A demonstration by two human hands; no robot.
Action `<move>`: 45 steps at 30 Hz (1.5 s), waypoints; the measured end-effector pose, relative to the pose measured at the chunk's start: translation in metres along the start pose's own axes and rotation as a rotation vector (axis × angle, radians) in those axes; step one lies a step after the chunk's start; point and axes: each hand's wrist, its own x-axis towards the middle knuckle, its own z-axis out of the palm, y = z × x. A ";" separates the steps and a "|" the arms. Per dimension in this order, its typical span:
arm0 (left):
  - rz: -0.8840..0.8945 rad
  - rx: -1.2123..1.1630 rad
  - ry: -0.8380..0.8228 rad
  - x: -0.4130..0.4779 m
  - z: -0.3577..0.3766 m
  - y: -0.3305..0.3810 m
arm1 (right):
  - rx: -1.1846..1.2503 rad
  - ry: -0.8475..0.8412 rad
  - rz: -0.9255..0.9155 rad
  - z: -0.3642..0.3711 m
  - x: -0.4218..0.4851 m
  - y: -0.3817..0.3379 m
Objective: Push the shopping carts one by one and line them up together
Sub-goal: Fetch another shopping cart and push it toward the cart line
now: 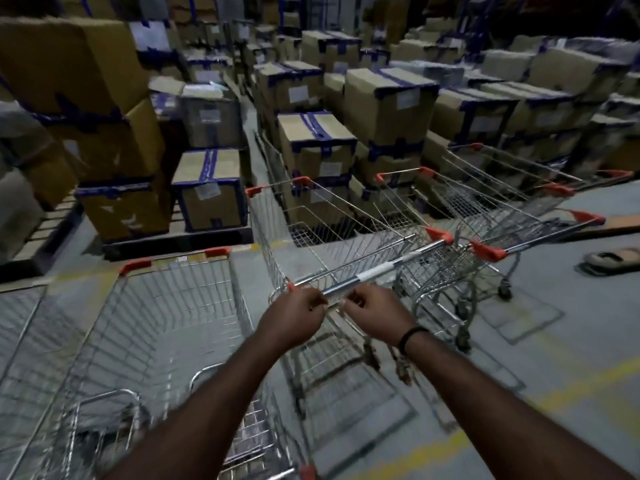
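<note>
A wire shopping cart (311, 230) with red corner caps stands in the middle, its chrome handle bar (377, 270) slanting up to the right. My left hand (294, 315) is closed around the left end of that bar. My right hand (372, 315), with a black band at the wrist, sits just below the bar with fingers curled; whether it touches the bar is unclear. A second cart (149, 341) stands close on the left, nearer to me. Two more carts (485, 223) stand to the right, one nested behind the other.
Stacks of taped cardboard boxes (388, 102) on pallets fill the space ahead and to the left (114, 98). The grey floor on the right has yellow lines (571, 386), a flat cardboard sheet (620, 226) and a sandal (613, 258).
</note>
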 end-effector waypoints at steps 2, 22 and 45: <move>-0.012 0.005 -0.001 0.024 0.009 0.009 | -0.037 -0.013 -0.013 -0.015 0.030 0.018; -0.367 0.503 -0.162 0.113 0.083 0.016 | -0.675 -0.283 -0.318 -0.035 0.216 0.149; -0.244 0.539 -0.139 0.027 0.102 0.040 | -0.735 -0.275 -0.240 -0.042 0.103 0.163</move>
